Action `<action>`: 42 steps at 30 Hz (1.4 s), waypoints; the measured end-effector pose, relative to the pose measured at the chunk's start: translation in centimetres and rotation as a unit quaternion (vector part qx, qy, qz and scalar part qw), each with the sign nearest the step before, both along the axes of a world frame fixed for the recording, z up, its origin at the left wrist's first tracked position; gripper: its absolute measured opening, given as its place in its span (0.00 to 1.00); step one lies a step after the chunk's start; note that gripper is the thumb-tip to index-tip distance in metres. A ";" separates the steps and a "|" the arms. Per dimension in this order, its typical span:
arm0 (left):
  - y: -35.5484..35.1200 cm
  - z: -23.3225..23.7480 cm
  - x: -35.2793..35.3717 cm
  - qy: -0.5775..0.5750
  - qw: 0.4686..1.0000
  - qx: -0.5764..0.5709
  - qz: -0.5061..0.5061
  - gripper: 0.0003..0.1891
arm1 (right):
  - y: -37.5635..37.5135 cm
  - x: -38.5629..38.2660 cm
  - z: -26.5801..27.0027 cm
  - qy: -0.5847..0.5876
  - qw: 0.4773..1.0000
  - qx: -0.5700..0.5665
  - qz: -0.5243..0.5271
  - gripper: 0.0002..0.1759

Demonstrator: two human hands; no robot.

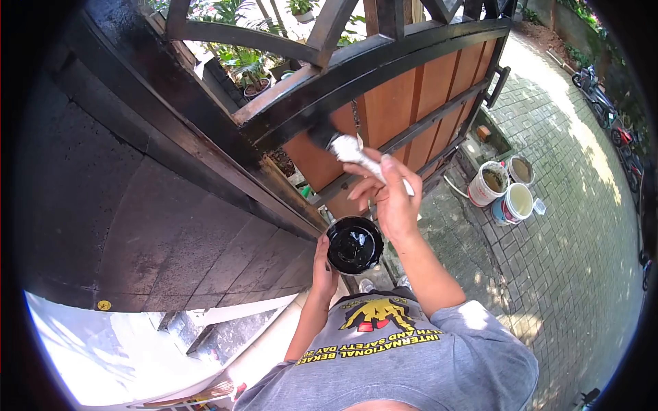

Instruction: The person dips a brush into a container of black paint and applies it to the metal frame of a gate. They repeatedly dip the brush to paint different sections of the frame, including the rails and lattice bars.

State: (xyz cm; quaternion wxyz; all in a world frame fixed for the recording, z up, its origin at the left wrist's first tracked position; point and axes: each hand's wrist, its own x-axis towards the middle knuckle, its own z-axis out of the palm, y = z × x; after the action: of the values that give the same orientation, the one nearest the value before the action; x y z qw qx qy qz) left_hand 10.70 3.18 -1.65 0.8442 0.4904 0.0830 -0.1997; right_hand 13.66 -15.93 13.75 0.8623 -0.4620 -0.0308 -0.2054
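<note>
**Right hand** (392, 200): Raised in front of you, fingers pressed together in a pinch on the white handle of the brush (356, 154). You hold it towards the handle's lower end, probably for reach and a light touch.

**Brush:** It runs up and to the left from your right hand. Its dark bristle end touches the underside of the black metal rail (384, 65) of the gate, above and just left of your knuckles.

**Left hand** (321, 264): Curled round the left side of the bowl (354, 244), with the thumb side against its wall. It sits below the right hand and nearer to your chest.

**Bowl:** Black, round and filled with glossy black paint. You hold it level with its mouth up, which appears meant to keep the paint in and the brush close to it. It lies just beneath your right wrist. I cannot tell whether the two touch.

**Gate:** A black frame with a curved top rail, filled with orange-brown wooden panels (411, 96). It stretches away to the far right.

**Buckets** (488, 183): Three stand grouped on the brick paving (569, 246), to the right by the foot of the gate and well apart from both hands.

**Surroundings:** A dark stone wall (137, 198) stands on the left. Potted plants (250, 68) show beyond the gate. Your grey printed shirt (411, 359) fills the near edge.
</note>
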 end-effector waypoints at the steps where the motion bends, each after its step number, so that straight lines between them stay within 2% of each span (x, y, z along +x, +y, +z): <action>1: 0.0 0.0 -0.1 0.002 1.000 0.005 -0.004 0.23 | 0.2 -0.3 -0.1 0.000 1.000 0.021 0.018 0.30; 4: 0.2 -0.3 0.1 0.007 1.000 0.010 -0.010 0.23 | 0.3 1.0 -0.4 -0.046 0.980 0.122 -0.149 0.30; 5: 0.2 -0.3 0.0 0.004 1.000 0.010 -0.011 0.23 | 0.1 1.2 -0.1 -0.046 0.981 0.114 -0.152 0.30; 8: 0.1 0.3 -0.2 0.000 1.000 0.015 -0.014 0.23 | 0.4 0.4 0.0 -0.025 0.999 0.043 -0.007 0.29; 11: 0.3 0.3 -0.3 0.006 0.999 0.025 -0.022 0.23 | 0.1 0.2 -0.3 -0.040 0.988 0.126 -0.080 0.29; 12: 0.4 0.4 -0.2 0.004 0.999 0.021 -0.025 0.23 | 0.0 0.9 0.1 -0.041 0.978 0.136 -0.151 0.28; 15: 0.5 0.3 -0.3 0.010 1.000 0.000 -0.025 0.24 | 0.4 0.7 -0.1 -0.026 0.997 0.059 -0.038 0.28; 16: 0.4 0.4 -0.1 0.012 1.000 -0.009 -0.025 0.24 | 1.0 0.2 0.0 -0.032 0.998 0.027 0.044 0.28; 17: 0.3 0.4 0.0 0.010 1.000 -0.010 -0.026 0.25 | 1.7 -0.3 0.1 -0.031 0.997 0.025 0.061 0.28; 19: 0.2 0.8 0.0 0.008 1.000 -0.012 -0.027 0.25 | 2.0 0.1 0.2 -0.053 0.990 0.109 -0.071 0.29; 20: 0.4 0.7 0.1 0.007 1.000 -0.012 -0.027 0.26 | 1.9 0.8 0.8 -0.029 0.976 0.152 -0.152 0.29; 21: 0.5 0.4 0.2 0.006 1.000 -0.014 -0.026 0.26 | 1.4 1.5 0.5 -0.040 0.977 0.140 -0.158 0.29; 24: 0.7 0.0 0.2 0.007 1.000 -0.003 -0.029 0.26 | 1.4 0.2 0.1 -0.051 0.997 0.057 0.004 0.29; 25: 0.7 0.0 0.0 0.009 0.999 0.004 -0.031 0.27 | 1.5 -0.2 0.2 -0.045 0.996 0.066 0.027 0.30; 28: 0.5 0.4 -0.2 0.015 0.999 0.007 -0.035 0.27 | 0.8 1.1 0.6 -0.043 0.977 0.160 -0.138 0.29; 29: 0.6 0.3 -0.3 0.017 0.999 0.001 -0.035 0.27 | 0.5 1.6 0.9 -0.041 0.974 0.156 -0.159 0.29; 31: 0.7 0.0 -0.2 0.021 0.999 -0.010 -0.038 0.27 | 0.9 0.9 0.3 -0.070 0.986 0.110 -0.104 0.28; 33: 0.4 -0.2 0.1 0.023 0.999 -0.011 -0.040 0.27 | 2.5 -0.3 0.5 -0.032 0.997 0.067 0.035 0.27; 34: 0.4 -0.2 -0.1 0.027 0.999 -0.010 -0.040 0.27 | 3.3 -0.5 0.1 -0.033 0.996 0.084 0.028 0.27; 38: 0.6 0.1 0.0 0.017 0.999 -0.008 -0.032 0.26 | 1.3 1.5 0.6 -0.074 0.961 0.157 -0.216 0.28; 39: 0.7 0.2 -0.1 0.016 0.999 -0.012 -0.032 0.26 | 0.7 1.8 0.5 -0.080 0.968 0.138 -0.196 0.28; 42: 0.6 0.5 -0.4 0.018 0.999 -0.021 -0.029 0.26 | 3.7 0.0 -0.6 -0.069 0.995 0.075 -0.001 0.28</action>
State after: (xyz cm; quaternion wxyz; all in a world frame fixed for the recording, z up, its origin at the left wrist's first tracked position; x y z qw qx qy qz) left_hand 10.29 3.82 -1.18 0.8464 0.4715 0.0793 -0.2344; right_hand 13.69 -12.26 13.20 0.8901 -0.3809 -0.0746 -0.2391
